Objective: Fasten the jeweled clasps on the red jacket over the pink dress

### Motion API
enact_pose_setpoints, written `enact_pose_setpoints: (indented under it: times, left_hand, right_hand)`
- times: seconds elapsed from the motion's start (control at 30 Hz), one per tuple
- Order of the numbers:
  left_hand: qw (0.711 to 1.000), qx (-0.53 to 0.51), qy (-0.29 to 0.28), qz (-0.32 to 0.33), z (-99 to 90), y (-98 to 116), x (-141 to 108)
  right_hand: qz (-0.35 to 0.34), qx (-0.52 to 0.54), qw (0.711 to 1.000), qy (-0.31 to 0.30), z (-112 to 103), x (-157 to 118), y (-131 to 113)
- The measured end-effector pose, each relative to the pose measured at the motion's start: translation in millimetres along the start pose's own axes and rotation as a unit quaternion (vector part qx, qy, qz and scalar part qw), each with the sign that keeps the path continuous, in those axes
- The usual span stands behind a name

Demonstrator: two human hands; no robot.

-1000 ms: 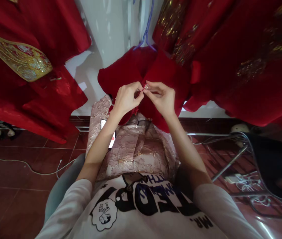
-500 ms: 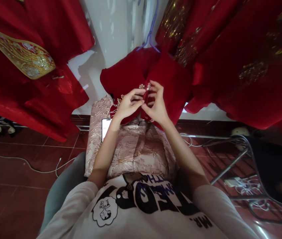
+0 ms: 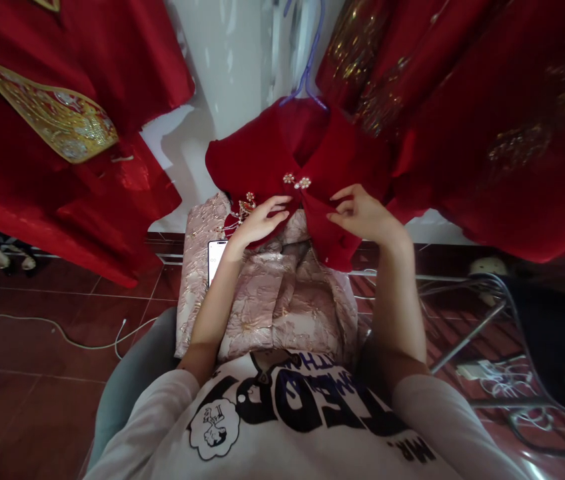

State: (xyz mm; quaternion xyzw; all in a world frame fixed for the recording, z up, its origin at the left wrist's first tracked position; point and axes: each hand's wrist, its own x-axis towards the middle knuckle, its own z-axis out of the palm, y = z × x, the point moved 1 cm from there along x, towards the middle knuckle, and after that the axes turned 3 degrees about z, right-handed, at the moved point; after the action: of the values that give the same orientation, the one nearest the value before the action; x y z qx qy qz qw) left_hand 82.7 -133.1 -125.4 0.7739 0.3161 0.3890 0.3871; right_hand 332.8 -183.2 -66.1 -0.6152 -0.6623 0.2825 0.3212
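OK so from my end of the feed, I had the left hand (image 3: pixel 261 222) open, fingers loosely stretched and thumb apart, over the front of a short red garment (image 3: pixel 250 157). The right hand (image 3: pixel 366 217) was by the garment's other front flap, fingers half curled toward the thumb; honestly couldn't tell if it was pinching any cloth. The garment itself spread out just beyond and between both hands, with a purple hanger (image 3: pixel 306 79) at its neck, farther off. Two beaded flower ornaments (image 3: pixel 304 183) sat side by side on its front, just past my left fingertips. Another dangly beaded ornament (image 3: pixel 247 203) was just left of that same hand. Pinkish brocade (image 3: pixel 257 323) was bunched up on the near side of both hands, and a phone (image 3: pixel 214 261) lay on it, partly tucked behind the left forearm.
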Motion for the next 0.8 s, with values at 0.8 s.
enact_pose_setpoints:
  times: [0.8]
  left_hand:
    - [0.979,-0.004,0.185,-0.089,-52.9,-2,-23]
  right_hand:
    - [-0.114,0.269,0.95,-0.109,110,15,-24]
